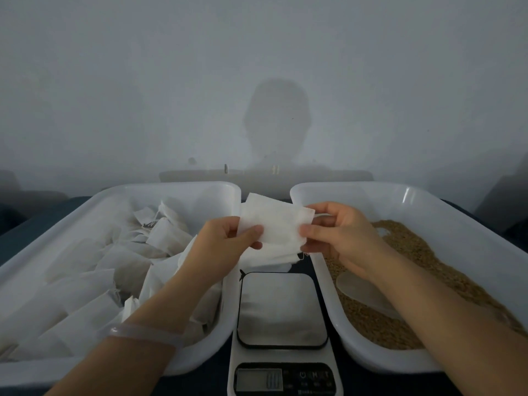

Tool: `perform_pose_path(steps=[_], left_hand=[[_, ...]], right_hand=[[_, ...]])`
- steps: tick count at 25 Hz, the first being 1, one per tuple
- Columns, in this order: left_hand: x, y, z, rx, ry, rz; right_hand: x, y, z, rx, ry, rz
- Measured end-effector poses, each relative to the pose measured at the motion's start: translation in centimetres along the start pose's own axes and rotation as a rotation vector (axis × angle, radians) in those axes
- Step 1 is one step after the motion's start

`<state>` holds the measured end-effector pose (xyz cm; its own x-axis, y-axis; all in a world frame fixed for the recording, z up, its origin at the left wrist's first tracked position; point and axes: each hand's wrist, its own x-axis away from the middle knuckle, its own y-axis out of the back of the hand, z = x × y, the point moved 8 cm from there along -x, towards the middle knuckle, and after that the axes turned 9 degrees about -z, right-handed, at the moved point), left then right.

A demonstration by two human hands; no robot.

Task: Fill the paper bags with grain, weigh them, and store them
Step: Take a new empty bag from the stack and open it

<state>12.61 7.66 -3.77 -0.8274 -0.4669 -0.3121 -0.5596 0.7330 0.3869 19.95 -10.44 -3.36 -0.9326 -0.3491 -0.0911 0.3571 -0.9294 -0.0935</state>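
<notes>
Paper bags, grain, scale: both hands on a small stack of bags above the scale.

Paper bags (274,227): white, thin, flat, rectangular, a few fanned together, a thread end hanging at the lower edge; held in the air between the two trays. Left hand (220,247): fingers pinched shut on the stack's left edge; pale bangle (148,334) on the wrist. Right hand (340,238): fingers pinched shut on its right edge. Left tray (57,224): white, heaped with loose bags. Right tray (457,224): white, holding brown grain (405,324) and a pale scoop (360,290). Digital scale (281,307): bare steel plate, at the table's near edge. Table (34,232): dark. Wall (257,52): plain grey, dim, bearing a head shadow.
</notes>
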Motion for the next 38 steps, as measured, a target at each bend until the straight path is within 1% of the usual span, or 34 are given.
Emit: perform_pose_path(steps=[2,3,5,7,8,11,14,15,17,20,24,27,30,32,34,36,38], left_hand=[[0.1,0.8,-0.8,-0.087,-0.103,-0.069],[0.4,0.8,-1.4,-0.106,-0.173,-0.062],[1.1,0.1,-2.9,-0.093,-0.283,0.049],[1.9,-1.3,-3.7,-0.094,-0.348,0.187],[2.1,-1.5,-3.8,-0.098,-0.367,0.206],[1.9,-0.9,-3.9,-0.101,-0.398,0.132],[2.2,-0.9,-4.6,-0.127,-0.541,0.110],[2.2,-1.0,-4.6,-0.127,-0.557,0.117],[2.1,-1.0,-4.6,-0.100,-0.526,0.121],[2.0,-0.6,-4.8,-0.086,-0.531,0.090],[1.6,-0.3,-4.0,-0.050,-0.477,0.035],[1.9,-0.3,-4.4,-0.065,-0.504,0.037],[2.1,-0.2,-4.8,-0.079,-0.533,0.039],[1.9,-0.2,-4.6,-0.088,-0.537,0.040],[2.1,-0.4,-4.6,-0.117,-0.560,0.052],[2.2,-0.6,-4.8,-0.125,-0.584,0.080],[2.4,-0.7,-5.0,-0.129,-0.597,0.095]], right_hand=[[-0.2,0.1,-0.1,0.059,0.016,-0.018],[-0.1,-0.1,-0.2,0.105,0.025,-0.006],[0.2,-0.6,-0.4,0.164,0.048,0.028],[0.4,-0.9,-0.3,0.164,0.087,0.037],[0.4,-1.0,0.0,0.153,0.119,0.046],[0.6,-1.2,0.7,0.099,0.171,0.060],[1.2,-1.5,0.9,0.095,0.179,0.075],[1.4,-1.7,1.0,0.095,0.181,0.087],[1.5,-1.9,1.1,0.069,0.181,0.100],[1.3,-1.5,1.7,0.060,0.212,0.068],[1.8,-1.8,2.0,0.271,0.311,0.080],[2.0,-1.4,2.4,0.323,0.357,0.039],[2.1,-1.8,2.4,0.375,0.361,0.112],[2.3,-2.6,1.7,0.425,0.319,0.208],[2.4,-3.0,0.8,0.479,0.278,0.262],[2.3,-3.0,0.4,0.511,0.272,0.259],[2.2,-2.8,0.6,0.520,0.305,0.240]])
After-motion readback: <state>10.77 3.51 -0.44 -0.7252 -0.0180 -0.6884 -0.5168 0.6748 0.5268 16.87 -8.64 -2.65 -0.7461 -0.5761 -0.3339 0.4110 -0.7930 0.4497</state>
